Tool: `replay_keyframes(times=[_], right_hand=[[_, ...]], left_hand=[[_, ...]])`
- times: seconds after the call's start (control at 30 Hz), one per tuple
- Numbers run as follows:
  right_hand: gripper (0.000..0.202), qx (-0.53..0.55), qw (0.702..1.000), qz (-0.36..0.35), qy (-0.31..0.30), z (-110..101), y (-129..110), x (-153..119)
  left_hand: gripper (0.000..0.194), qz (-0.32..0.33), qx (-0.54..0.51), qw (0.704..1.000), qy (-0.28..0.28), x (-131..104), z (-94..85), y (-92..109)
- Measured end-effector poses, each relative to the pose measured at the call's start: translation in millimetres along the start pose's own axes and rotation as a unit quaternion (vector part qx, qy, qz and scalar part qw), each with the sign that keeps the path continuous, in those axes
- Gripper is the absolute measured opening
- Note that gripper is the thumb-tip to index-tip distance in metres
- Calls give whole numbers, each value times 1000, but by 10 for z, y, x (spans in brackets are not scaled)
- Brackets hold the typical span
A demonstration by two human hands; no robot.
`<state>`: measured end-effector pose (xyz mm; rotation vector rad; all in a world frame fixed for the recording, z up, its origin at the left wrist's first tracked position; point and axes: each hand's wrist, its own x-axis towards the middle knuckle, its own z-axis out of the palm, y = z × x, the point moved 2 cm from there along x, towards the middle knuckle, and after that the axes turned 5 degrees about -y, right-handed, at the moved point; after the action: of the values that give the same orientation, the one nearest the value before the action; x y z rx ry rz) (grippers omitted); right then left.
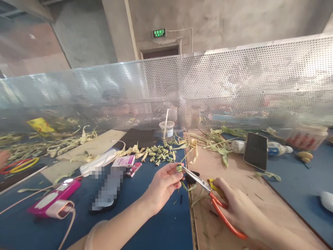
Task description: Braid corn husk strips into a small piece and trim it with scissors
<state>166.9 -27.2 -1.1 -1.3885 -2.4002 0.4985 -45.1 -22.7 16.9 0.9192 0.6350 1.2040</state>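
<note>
Between the fingertips of my left hand (163, 185) is a small green knot of plant leaf (179, 168), pinched near the middle of the view. My right hand (238, 205) is closed around orange-handled scissors (199, 180). The tips of their blades reach the leaf knot; whether they touch it I cannot tell. Something yellow (217, 187) shows by the fingers of my right hand, its kind unclear. Just beyond my left hand lies a pile of similar small green knots (160, 153). A dark object (192, 177) sits behind the blades, partly hidden.
Leaf strips (223, 144) lie across the brown board (223, 222). A dark phone (256, 151) leans on a bottle (277, 148) at right. Left are another phone (108, 192), a magenta device (56, 198) and its cable. A straw cup (167, 129) stands before the perforated metal screen (221, 86).
</note>
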Motion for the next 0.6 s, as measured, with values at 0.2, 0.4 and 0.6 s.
replay_keyframes(times=[0.2,0.4,0.6], right_hand=[[22,9,1000,-3,3,17,-14,-29],[23,7,1000,2,-5,20,-75,-67],[32,-49,994,89,31,-114,116,-13]], left_hand=[[25,20,18,1000,7,-5,9,11],[25,22,25,999,18,-2,11,25],[28,43,29,996,72,26,-56,41]])
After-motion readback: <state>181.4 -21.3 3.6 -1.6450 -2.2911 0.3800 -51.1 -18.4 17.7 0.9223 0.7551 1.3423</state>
